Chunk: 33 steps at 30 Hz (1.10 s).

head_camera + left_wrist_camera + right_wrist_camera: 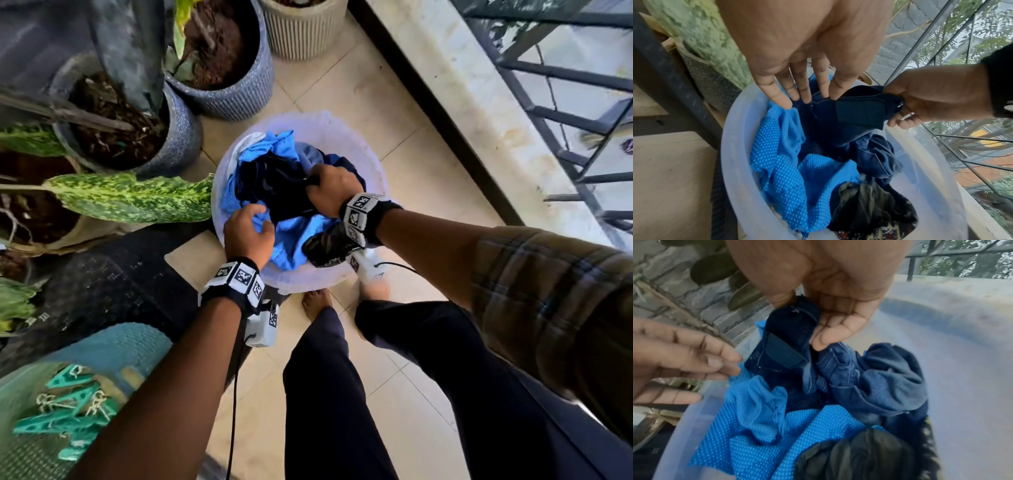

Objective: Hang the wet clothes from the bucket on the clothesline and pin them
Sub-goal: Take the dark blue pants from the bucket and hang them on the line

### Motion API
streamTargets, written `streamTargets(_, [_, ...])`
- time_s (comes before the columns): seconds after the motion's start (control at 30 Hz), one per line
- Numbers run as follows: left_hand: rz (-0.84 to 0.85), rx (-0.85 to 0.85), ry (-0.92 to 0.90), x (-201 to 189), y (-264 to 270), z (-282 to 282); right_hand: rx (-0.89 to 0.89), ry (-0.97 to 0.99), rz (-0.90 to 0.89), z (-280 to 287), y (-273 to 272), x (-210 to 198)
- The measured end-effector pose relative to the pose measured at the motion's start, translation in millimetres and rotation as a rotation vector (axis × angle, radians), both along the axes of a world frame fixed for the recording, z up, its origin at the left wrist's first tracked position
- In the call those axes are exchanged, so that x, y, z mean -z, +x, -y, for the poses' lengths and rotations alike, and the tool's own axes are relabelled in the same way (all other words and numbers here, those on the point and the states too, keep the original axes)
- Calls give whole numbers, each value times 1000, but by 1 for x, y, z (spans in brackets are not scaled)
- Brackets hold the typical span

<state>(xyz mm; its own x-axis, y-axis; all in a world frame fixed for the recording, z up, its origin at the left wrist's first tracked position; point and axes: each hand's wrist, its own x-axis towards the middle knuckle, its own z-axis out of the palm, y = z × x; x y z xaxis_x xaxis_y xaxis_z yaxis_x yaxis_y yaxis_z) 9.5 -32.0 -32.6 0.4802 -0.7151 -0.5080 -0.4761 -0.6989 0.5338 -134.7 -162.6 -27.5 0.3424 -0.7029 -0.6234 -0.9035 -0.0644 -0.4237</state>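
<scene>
Wet clothes (291, 205) are filling the translucent bucket (359, 144) standing on the tiled floor by the person's bare feet. Right hand (334, 192) is pinching a dark navy garment (849, 113) between thumb and curled fingers, holding its edge just above the pile. Left hand (248, 234) is reaching in with 4 fingers (781, 97) straight and spread, tips touching the navy garment and the blue dotted cloth (781, 162) beside it. Green clothespins (68, 407) are lying well apart, at lower left.
</scene>
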Motion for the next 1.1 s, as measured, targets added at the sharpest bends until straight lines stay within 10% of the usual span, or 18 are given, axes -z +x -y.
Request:
streamTargets(0.73, [54, 393, 184, -244, -28, 12, 118, 33, 561, 14, -65, -335])
streamTargets(1.1, [-18, 559, 329, -314, -41, -43, 229, 15, 674, -12, -104, -412])
